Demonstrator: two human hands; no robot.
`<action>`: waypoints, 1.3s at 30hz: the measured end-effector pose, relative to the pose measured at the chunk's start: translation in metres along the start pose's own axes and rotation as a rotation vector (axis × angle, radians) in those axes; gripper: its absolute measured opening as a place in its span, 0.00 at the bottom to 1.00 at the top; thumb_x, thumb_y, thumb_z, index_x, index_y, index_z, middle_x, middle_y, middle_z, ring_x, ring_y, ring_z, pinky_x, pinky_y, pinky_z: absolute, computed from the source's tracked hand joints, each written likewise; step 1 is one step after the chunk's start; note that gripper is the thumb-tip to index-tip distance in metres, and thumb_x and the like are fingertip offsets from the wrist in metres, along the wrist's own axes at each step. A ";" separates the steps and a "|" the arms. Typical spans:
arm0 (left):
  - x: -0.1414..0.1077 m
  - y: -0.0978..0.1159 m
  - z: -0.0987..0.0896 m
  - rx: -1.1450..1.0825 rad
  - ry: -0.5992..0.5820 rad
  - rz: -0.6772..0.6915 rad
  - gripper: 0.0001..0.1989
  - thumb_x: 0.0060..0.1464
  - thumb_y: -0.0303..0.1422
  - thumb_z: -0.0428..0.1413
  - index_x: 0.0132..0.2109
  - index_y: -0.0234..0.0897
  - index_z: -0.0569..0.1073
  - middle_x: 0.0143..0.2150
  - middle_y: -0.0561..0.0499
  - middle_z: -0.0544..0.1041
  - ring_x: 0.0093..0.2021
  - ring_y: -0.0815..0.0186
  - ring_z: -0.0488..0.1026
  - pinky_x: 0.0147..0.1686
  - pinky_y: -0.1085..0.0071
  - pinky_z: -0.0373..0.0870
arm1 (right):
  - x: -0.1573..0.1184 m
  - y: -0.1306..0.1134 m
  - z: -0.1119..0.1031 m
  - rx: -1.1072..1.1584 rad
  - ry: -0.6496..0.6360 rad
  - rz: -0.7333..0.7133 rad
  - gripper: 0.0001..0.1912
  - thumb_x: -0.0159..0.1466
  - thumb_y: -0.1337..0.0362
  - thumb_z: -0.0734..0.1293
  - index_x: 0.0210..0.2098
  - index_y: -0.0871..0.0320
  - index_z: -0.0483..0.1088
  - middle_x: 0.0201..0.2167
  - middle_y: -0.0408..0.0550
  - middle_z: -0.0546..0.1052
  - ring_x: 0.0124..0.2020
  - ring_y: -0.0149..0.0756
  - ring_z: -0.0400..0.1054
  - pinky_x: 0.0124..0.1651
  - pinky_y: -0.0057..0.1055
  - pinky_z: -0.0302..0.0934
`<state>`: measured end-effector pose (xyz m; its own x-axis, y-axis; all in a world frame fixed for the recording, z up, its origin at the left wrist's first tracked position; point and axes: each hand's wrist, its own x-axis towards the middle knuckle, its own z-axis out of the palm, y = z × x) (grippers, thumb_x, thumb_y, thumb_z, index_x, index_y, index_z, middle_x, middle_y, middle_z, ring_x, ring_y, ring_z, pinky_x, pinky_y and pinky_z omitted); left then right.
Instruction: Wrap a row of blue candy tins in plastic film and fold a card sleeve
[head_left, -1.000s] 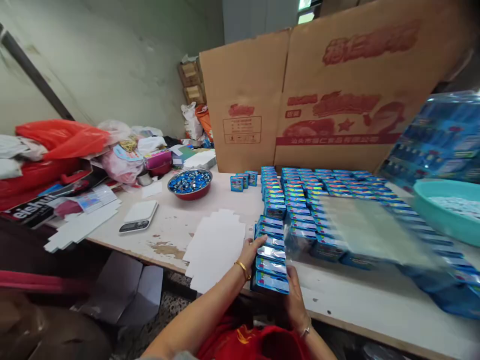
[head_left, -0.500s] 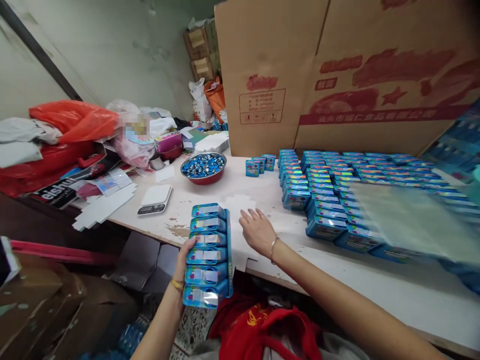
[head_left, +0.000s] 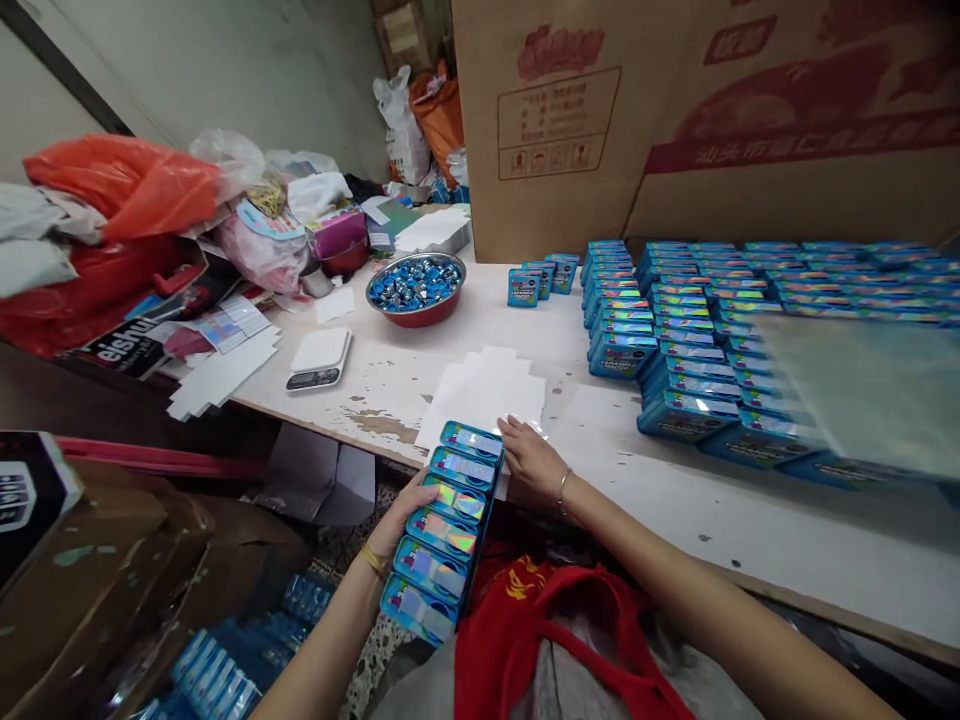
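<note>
Five boxes: a row of small blue boxes [head_left: 444,528] pressed end to end into one bar, lying slantwise over the near edge of the table [head_left: 675,500], its far end on the tabletop and its near end out over the person's lap
Left hand [head_left: 401,520]: cupped along the row's left flank, fingers wrapped to the side faces, holding the bar together so that it does not buckle
Right hand [head_left: 534,458]: fingers flat and spread against the far right end of the row, touching the top box; a light steadying press, not a closed grasp
Box surfaces: glossy printed card with a holographic window that throws rainbow glints; crisp rectangular edges
White sheets [head_left: 484,392]: flat die-cut card blanks, matt, fanned on the table just beyond the row's far end
Stock: many like blue boxes [head_left: 675,330] packed in tight rows toward the right side of the table, partly under a clear film sheet [head_left: 862,390]
Bowl [head_left: 416,288]: round metal, red outside, heaped with shiny blue wrapped sweets, toward the far edge
Scale [head_left: 319,358]: flat white, near the left edge
Carton [head_left: 600,120]: brown corrugated, red print, upright along the far edge
</note>
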<state>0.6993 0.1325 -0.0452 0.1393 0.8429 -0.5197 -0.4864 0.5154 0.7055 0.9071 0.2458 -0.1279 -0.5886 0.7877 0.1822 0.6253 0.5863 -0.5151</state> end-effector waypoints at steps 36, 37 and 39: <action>-0.022 0.013 0.012 0.061 0.178 -0.104 0.26 0.46 0.35 0.62 0.52 0.31 0.71 0.34 0.44 0.80 0.30 0.57 0.78 0.34 0.65 0.75 | -0.005 -0.005 -0.003 -0.116 0.105 0.119 0.12 0.65 0.66 0.61 0.41 0.53 0.76 0.44 0.53 0.71 0.45 0.44 0.59 0.46 0.39 0.52; -0.023 0.015 0.013 0.066 0.180 -0.106 0.26 0.46 0.35 0.62 0.52 0.32 0.71 0.35 0.43 0.81 0.31 0.56 0.79 0.34 0.65 0.75 | -0.005 -0.005 -0.003 -0.105 0.109 0.124 0.12 0.65 0.65 0.61 0.41 0.53 0.76 0.45 0.53 0.71 0.45 0.44 0.58 0.46 0.39 0.52; -0.020 0.016 0.017 0.074 0.173 -0.105 0.25 0.46 0.35 0.62 0.52 0.31 0.71 0.37 0.42 0.80 0.34 0.55 0.79 0.36 0.64 0.75 | -0.006 -0.005 -0.003 -0.084 0.119 0.131 0.12 0.66 0.63 0.61 0.41 0.53 0.76 0.45 0.52 0.71 0.46 0.44 0.58 0.47 0.40 0.52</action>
<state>0.7031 0.1267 -0.0153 0.0328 0.7483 -0.6625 -0.4118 0.6141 0.6733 0.9086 0.2389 -0.1238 -0.4377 0.8721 0.2187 0.7359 0.4872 -0.4702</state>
